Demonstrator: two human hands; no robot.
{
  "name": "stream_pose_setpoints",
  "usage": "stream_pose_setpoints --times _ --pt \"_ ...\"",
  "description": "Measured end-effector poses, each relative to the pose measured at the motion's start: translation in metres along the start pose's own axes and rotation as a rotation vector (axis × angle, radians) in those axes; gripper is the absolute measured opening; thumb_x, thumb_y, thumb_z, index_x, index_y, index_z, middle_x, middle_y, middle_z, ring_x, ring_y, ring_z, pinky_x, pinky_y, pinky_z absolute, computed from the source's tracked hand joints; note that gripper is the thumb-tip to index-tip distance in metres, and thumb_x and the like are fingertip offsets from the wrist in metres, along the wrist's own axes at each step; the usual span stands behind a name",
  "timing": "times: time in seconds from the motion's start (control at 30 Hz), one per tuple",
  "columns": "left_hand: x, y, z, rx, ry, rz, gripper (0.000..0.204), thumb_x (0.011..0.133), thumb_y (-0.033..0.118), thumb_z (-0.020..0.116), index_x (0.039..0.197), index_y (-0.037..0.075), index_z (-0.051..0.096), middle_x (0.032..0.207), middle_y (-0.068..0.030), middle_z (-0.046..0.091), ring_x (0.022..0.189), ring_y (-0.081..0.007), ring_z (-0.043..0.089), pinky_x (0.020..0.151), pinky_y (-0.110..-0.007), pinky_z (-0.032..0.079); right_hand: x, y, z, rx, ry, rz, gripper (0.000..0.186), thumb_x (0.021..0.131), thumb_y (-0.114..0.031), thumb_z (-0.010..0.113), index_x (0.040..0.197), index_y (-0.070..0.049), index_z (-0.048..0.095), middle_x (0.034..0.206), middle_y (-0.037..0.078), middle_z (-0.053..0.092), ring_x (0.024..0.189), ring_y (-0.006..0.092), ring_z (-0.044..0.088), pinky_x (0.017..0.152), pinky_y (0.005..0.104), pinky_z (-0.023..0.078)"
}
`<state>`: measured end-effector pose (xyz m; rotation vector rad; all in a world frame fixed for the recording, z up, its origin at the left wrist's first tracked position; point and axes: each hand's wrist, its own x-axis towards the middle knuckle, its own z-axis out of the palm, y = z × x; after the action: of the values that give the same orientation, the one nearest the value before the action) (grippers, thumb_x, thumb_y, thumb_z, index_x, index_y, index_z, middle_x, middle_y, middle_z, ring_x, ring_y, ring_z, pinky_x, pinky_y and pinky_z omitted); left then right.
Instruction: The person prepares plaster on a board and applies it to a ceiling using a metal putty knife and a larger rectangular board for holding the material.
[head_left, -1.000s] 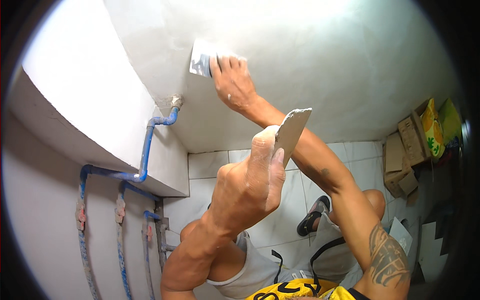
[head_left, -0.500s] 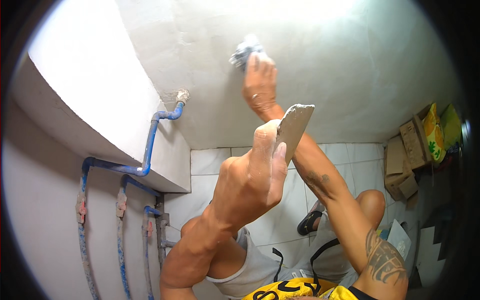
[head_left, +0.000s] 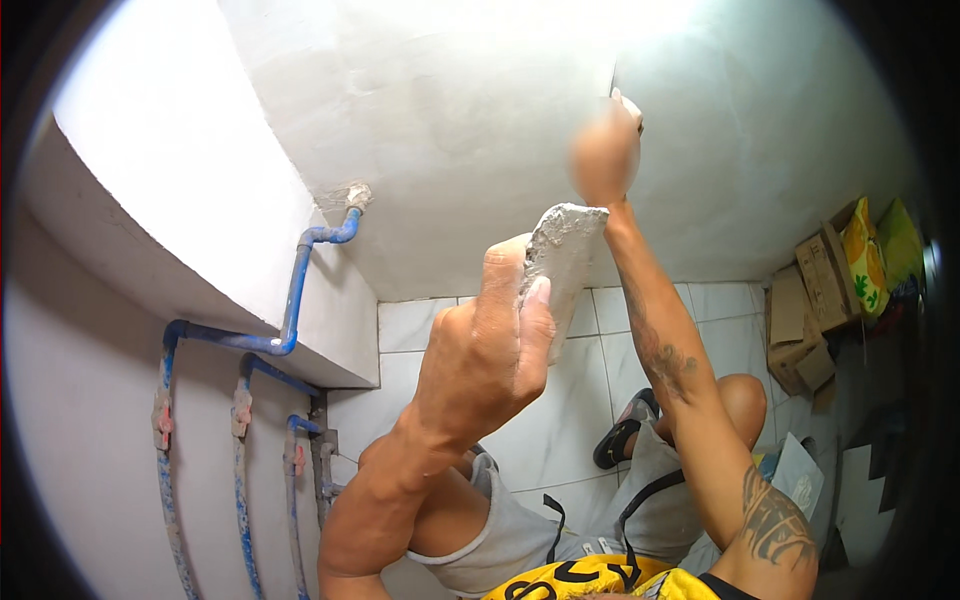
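My left hand (head_left: 475, 340) is raised in the middle of the view, fingers closed round a flat, plaster-smeared plate (head_left: 568, 255). White paste coats the plate's face and its ragged upper edge. Farther off, my right hand (head_left: 607, 155), partly blurred, reaches to the grey-white wall (head_left: 480, 150). Its fingers are wrapped round a putty knife (head_left: 614, 78), whose thin blade shows almost edge-on at the wall. The knife's handle is mostly hidden in my grip.
Blue water pipes (head_left: 240, 337) with valves run along the left wall, one entering the plastered wall. A white ledge (head_left: 180, 150) juts out above them. Cardboard boxes (head_left: 800, 320) and colourful bags (head_left: 865, 260) stand at the right. White tiles (head_left: 560, 430) cover the floor.
My right hand has swept rightward along the wall with the putty knife, its blade turning edge-on. My left hand has shifted slightly left and tilted the plate, showing more of its paste-covered face.
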<state>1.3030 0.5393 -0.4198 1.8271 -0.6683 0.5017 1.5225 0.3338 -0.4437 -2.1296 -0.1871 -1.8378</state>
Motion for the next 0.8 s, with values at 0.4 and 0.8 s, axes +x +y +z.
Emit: stream_pose_setpoints --times 0.4,0.8 --pt "0.012 -0.004 0.004 -0.093 0.01 -0.037 0.03 0.096 0.006 0.049 0.124 -0.002 0.045 0.083 -0.0245 0.066 0.074 -0.0367 0.069 0.067 -0.041 0.053 -0.063 -0.044 0.017 0.119 -0.647 -0.7 0.043 0.086 -0.021 0.057 0.12 0.005 0.057 0.108 0.012 0.057 0.105 0.0235 0.055 0.089 0.0396 0.043" --pt "0.024 -0.043 0.004 -0.719 0.086 -0.659 0.026 0.1 0.012 0.047 0.118 -0.005 0.053 0.103 -0.0098 0.063 0.086 -0.0125 0.064 0.076 -0.028 0.054 0.04 0.02 -0.139 1.323 -0.858 1.058 0.027 0.096 -0.008 0.056 0.117 0.008 0.058 0.105 0.009 0.064 0.09 0.0136 0.061 0.081 0.0329 0.053"
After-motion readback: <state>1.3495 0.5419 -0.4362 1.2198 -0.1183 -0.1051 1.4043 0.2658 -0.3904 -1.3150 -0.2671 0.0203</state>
